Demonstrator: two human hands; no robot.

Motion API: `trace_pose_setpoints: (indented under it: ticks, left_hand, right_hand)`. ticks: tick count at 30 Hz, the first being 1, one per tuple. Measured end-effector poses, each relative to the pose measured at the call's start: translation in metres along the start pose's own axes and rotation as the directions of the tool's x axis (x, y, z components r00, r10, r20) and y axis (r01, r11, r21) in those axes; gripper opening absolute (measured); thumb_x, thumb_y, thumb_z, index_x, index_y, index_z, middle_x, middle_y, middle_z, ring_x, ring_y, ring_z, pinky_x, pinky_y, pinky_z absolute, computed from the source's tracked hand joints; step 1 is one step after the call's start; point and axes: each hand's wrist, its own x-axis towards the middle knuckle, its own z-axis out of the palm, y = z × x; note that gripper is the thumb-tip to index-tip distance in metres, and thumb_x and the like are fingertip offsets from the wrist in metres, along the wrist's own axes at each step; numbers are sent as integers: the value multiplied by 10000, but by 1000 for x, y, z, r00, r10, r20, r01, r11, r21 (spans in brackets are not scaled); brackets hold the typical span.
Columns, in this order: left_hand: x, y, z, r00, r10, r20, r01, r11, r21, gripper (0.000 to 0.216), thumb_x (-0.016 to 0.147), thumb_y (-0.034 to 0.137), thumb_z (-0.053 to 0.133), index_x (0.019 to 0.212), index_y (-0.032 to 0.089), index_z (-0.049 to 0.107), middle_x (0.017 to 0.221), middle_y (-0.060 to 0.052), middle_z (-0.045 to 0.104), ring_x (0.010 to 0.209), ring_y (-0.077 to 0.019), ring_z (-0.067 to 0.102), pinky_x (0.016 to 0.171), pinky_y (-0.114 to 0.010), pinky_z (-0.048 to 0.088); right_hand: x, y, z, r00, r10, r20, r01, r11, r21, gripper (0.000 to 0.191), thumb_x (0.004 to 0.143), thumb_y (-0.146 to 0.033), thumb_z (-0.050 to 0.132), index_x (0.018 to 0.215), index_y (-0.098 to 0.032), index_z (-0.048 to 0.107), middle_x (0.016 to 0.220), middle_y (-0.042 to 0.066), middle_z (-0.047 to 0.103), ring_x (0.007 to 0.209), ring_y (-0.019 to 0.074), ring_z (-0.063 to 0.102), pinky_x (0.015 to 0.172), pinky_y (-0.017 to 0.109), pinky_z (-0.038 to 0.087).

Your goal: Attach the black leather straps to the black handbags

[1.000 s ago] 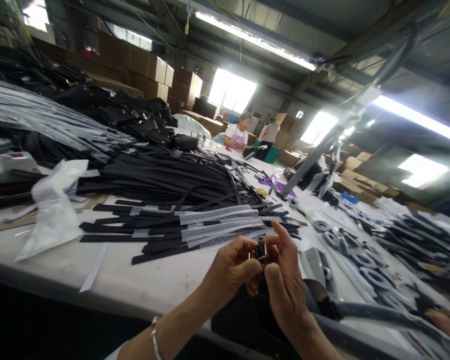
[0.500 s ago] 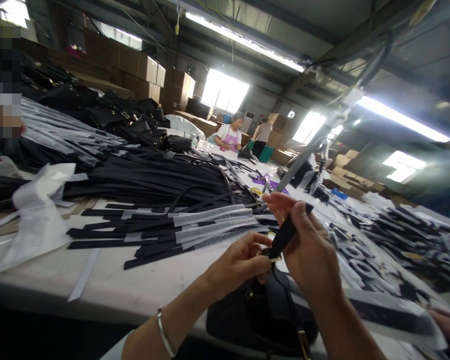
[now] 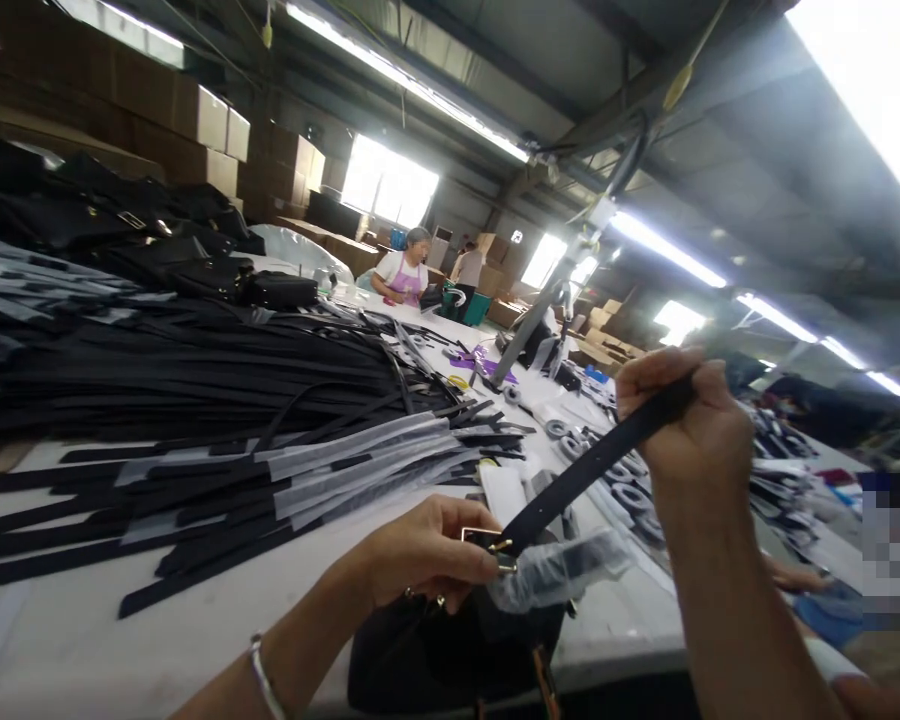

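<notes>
My left hand (image 3: pixel 420 555) pinches a gold metal buckle (image 3: pixel 486 545) just above a black bag (image 3: pixel 435 650) at the table's near edge. A black strap (image 3: pixel 585 475) runs through the buckle and slants up to the right. My right hand (image 3: pixel 694 425) is closed round the strap's upper end, raised well above the table. A bit of clear plastic wrap (image 3: pixel 562 570) hangs below the buckle.
A big heap of black straps (image 3: pixel 180 370), some in clear sleeves (image 3: pixel 360 460), covers the white table (image 3: pixel 82 640) to the left. Black bags (image 3: pixel 165 250) are piled behind. Rolled strap pieces (image 3: pixel 622 490) lie right. A person in a pink apron (image 3: pixel 405 270) sits far off. Another person's hand shows at lower right.
My right hand has pulled the strap up and to the right through the buckle, so much more strap shows. My left hand has stayed on the buckle. The view has swung left.
</notes>
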Motion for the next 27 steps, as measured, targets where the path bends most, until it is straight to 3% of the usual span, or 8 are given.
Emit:
trace_pose_setpoints:
  ticks: [4,7,10,12,15,18,23,27]
  left_hand:
    - [7,6,7,1000,-1,-16,4,986,169,249,706,296,710,894,146,645,477,58,579,322,-30,375,311,-129,210]
    - [11,5,13,997,23,-68,-6,969,246,226,715,286,673,891,154,622,525,42,609,353,-51,423,317,-125,309]
    - [13,1,20,987,50,-151,0,949,316,183,705,270,650,845,159,607,538,42,593,394,-69,466,346,-138,383]
    - [13,-2,24,978,74,-196,5,927,374,176,712,276,637,843,161,616,540,46,581,398,-66,458,352,-136,385]
    - [12,-6,28,964,123,-234,1,883,469,188,734,285,614,872,159,640,555,45,573,429,-79,487,370,-137,391]
    - [11,-9,28,946,184,-267,1,822,569,184,763,291,588,878,165,657,587,34,600,466,-97,522,397,-148,376]
    - [6,-6,25,914,300,-274,-31,723,690,124,754,248,599,820,177,676,636,27,652,573,-124,576,497,-181,366]
    - [4,-4,19,916,302,-263,-62,757,650,155,740,231,610,865,181,685,673,33,662,621,-137,599,557,-202,393]
  right_hand:
    - [8,-37,-6,997,-74,-6,74,997,4,345,1042,-266,292,1067,-177,624,618,-13,648,575,140,678,606,291,596]
    - [2,-54,-19,996,-80,40,81,996,-24,365,1047,-262,269,1096,-203,626,669,-13,668,649,127,700,691,274,600]
    - [-14,-52,-41,997,-70,32,76,960,-268,272,994,-341,438,1073,-219,668,778,-2,716,763,143,715,761,290,608]
    - [-31,-42,-56,997,69,-39,-79,867,-491,240,876,-398,627,1005,-215,715,862,25,743,819,180,714,774,320,612]
    - [-62,-20,-73,929,348,-128,-334,637,-694,240,715,-344,806,885,-181,762,876,69,751,801,196,703,704,275,600]
    - [-88,-2,-81,868,482,-121,-392,514,-763,266,717,-351,817,866,-134,773,741,63,722,614,137,650,537,199,543]
    - [-103,7,-88,847,502,-175,-454,511,-730,326,721,-379,809,880,-96,772,606,67,696,544,151,650,499,209,539]
    - [-105,7,-96,867,442,-232,-471,572,-671,303,684,-333,841,858,-96,771,599,86,721,542,164,683,540,228,580]
